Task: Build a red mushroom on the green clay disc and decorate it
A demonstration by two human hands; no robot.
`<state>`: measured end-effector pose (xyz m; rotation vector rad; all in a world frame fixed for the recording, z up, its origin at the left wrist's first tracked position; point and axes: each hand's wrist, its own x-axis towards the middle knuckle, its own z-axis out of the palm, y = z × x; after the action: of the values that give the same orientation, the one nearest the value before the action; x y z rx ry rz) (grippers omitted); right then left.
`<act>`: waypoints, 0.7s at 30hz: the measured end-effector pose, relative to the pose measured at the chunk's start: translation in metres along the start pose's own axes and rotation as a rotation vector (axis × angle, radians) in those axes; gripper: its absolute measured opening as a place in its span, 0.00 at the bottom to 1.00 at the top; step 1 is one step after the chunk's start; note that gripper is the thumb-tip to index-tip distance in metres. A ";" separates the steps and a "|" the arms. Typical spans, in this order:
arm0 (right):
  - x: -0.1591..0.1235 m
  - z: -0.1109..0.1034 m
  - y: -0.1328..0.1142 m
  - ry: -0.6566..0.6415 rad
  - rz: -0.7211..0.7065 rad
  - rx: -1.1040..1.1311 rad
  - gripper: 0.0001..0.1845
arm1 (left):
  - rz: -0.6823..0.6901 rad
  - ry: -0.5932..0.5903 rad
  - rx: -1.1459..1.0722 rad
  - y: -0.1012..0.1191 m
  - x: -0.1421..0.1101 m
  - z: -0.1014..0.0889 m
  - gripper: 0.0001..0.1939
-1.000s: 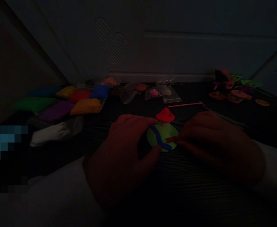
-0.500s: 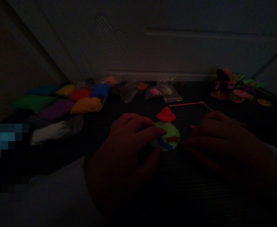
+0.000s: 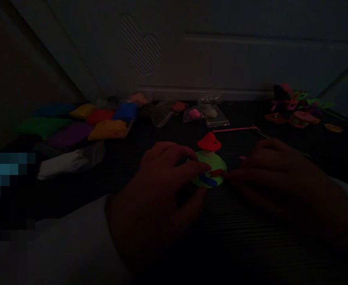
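A flat green clay disc (image 3: pixel 218 161) lies on the dark ribbed surface, with a blue curved strip and small red-brown strips on it. At its far edge stands a small clay mushroom with a pale stem and a red pointed cap (image 3: pixel 209 142) marked with a dark cross. My left hand (image 3: pixel 162 194) is curled around the disc's left side, its fingertips over the top and its thumb near the front edge. Close to the disc's right edge, my right hand (image 3: pixel 283 180) has its fingers pressed together; what they pinch, if anything, is hidden in the dark.
Several bags of coloured clay, including an orange one (image 3: pixel 108 130) and a white one (image 3: pixel 62 163), lie at the left. Small clear bags (image 3: pixel 217 118) sit at the back. A pink stick (image 3: pixel 235 129) lies behind the mushroom. Colourful clay pieces (image 3: pixel 301 118) are piled at the right.
Both hands stay almost where they were. My right fingertips look slightly nearer the disc's edge. The view has shifted a little and looks darker.
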<state>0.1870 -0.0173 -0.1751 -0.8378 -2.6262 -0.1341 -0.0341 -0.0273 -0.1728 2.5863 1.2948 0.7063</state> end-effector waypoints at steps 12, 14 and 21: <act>-0.002 -0.001 0.002 -0.022 -0.035 0.002 0.12 | 0.000 0.006 -0.020 0.002 0.000 -0.001 0.15; -0.001 -0.001 0.002 -0.018 -0.039 0.000 0.13 | 0.014 -0.008 -0.020 0.003 -0.001 -0.002 0.15; 0.000 0.000 0.000 -0.023 -0.036 -0.013 0.13 | 0.020 -0.073 0.021 0.003 -0.001 -0.002 0.18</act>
<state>0.1870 -0.0169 -0.1746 -0.8013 -2.6657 -0.1525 -0.0335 -0.0305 -0.1707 2.6189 1.2624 0.5989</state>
